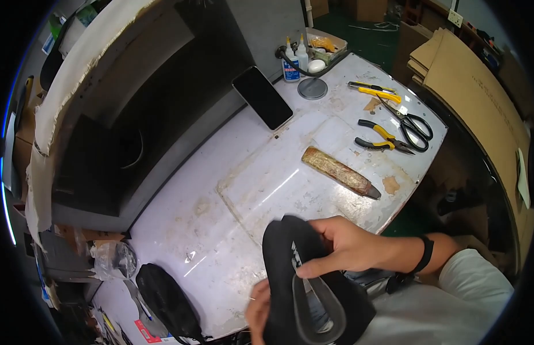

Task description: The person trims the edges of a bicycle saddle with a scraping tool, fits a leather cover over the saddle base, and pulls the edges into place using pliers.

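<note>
A black padded piece (281,253) with a grey loop-shaped strip (301,305) on it is held up over the table's near edge. My right hand (344,247) grips its upper right side, with the thumb pressed on the top of the strip. At the lower left, my left hand (258,305) is against the piece's left side, its fingers bent and partly hidden behind it, so its hold is unclear. Beyond the piece, a worn brown-handled tool (339,171) lies on the white table (238,172).
Pliers (385,137), black scissors (408,123) and a yellow cutter (376,91) lie at the right. A phone (262,98) leans near glue bottles (291,63) and a round lid (312,88). A black pouch (168,302) sits at the lower left; cardboard (468,103) stands right.
</note>
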Action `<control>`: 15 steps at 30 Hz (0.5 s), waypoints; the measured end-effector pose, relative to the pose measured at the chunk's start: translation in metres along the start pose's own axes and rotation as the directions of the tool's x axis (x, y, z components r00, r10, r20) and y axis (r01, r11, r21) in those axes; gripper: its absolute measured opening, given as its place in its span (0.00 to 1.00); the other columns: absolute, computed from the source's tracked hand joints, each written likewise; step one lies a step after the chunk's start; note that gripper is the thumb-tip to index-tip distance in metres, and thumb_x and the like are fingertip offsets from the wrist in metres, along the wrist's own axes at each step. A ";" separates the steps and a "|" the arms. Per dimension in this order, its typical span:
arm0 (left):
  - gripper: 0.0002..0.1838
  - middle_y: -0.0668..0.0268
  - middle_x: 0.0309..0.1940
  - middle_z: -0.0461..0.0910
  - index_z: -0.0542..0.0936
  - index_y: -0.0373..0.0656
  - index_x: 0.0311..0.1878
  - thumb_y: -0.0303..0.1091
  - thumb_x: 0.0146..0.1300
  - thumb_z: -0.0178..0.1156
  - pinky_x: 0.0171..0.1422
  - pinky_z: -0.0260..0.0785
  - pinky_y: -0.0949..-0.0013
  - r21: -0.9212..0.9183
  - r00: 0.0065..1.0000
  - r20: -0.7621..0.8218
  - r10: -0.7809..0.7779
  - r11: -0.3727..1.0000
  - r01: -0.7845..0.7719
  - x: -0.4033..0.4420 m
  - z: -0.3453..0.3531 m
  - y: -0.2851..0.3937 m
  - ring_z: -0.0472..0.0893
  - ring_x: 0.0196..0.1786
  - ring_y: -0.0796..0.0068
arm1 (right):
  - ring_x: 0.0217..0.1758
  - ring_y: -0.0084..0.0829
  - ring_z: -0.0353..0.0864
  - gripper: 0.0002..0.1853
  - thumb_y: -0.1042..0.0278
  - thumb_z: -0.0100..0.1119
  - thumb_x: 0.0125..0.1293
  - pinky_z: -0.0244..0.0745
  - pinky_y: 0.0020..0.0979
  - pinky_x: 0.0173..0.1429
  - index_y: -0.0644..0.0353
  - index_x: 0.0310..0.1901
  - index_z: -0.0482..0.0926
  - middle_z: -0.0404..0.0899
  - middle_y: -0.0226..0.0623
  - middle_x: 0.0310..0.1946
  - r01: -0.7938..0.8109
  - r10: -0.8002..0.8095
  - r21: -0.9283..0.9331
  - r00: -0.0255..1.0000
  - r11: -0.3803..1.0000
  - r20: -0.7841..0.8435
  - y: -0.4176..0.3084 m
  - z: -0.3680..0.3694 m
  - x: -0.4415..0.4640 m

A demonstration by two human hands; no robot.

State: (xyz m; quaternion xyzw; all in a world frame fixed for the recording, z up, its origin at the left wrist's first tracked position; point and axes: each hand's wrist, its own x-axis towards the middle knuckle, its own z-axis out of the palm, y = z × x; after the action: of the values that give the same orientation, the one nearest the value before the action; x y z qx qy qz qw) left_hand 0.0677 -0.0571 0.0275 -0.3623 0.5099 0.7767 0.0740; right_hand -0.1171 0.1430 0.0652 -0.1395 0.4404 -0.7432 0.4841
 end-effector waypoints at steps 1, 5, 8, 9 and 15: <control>0.32 0.52 0.72 0.76 0.70 0.28 0.76 0.38 0.76 0.59 0.78 0.68 0.55 0.273 0.965 -0.028 0.260 0.931 -0.243 -0.005 -0.005 0.001 0.78 0.73 0.59 | 0.49 0.18 0.83 0.23 0.69 0.77 0.69 0.80 0.24 0.54 0.69 0.59 0.79 0.87 0.32 0.45 -0.011 0.011 -0.002 1.000 1.000 0.001 0.001 -0.006 0.004; 0.35 0.59 0.68 0.78 0.69 0.32 0.76 0.29 0.69 0.71 0.77 0.67 0.59 -0.168 0.887 0.343 0.310 0.949 -0.267 0.018 0.015 0.007 0.78 0.70 0.67 | 0.49 0.17 0.81 0.23 0.65 0.79 0.68 0.79 0.25 0.53 0.69 0.54 0.78 0.85 0.33 0.44 -0.038 0.139 -0.447 0.970 0.894 0.197 0.017 -0.015 0.026; 0.30 0.61 0.57 0.85 0.77 0.33 0.66 0.19 0.61 0.77 0.65 0.78 0.67 -0.072 0.949 0.258 0.184 0.983 -0.171 0.029 0.023 0.006 0.84 0.59 0.74 | 0.39 0.20 0.77 0.20 0.57 0.75 0.71 0.76 0.30 0.45 0.69 0.45 0.81 0.84 0.36 0.37 -0.030 0.120 -0.605 0.987 0.796 0.109 0.020 -0.013 0.032; 0.27 0.63 0.54 0.87 0.80 0.33 0.63 0.19 0.61 0.77 0.60 0.80 0.69 -0.024 0.960 0.217 0.180 0.984 -0.179 0.030 0.025 0.009 0.86 0.54 0.75 | 0.39 0.20 0.77 0.20 0.57 0.75 0.71 0.76 0.30 0.45 0.69 0.45 0.81 0.84 0.36 0.37 -0.033 0.131 -0.609 0.984 0.793 0.118 0.022 -0.014 0.034; 0.20 0.64 0.47 0.89 0.83 0.33 0.56 0.19 0.62 0.77 0.54 0.81 0.72 -0.095 0.974 0.142 0.175 0.982 -0.163 0.034 0.034 0.015 0.87 0.48 0.78 | 0.46 0.17 0.77 0.18 0.59 0.67 0.79 0.74 0.25 0.52 0.68 0.56 0.85 0.82 0.31 0.39 -0.236 0.228 -0.233 0.972 0.944 -0.061 0.023 -0.018 0.063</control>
State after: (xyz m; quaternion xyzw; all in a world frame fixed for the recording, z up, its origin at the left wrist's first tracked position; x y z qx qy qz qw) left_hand 0.0197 -0.0440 0.0240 -0.2610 0.4993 0.8256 0.0306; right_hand -0.1458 0.0961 0.0233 -0.1314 0.5478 -0.6251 0.5403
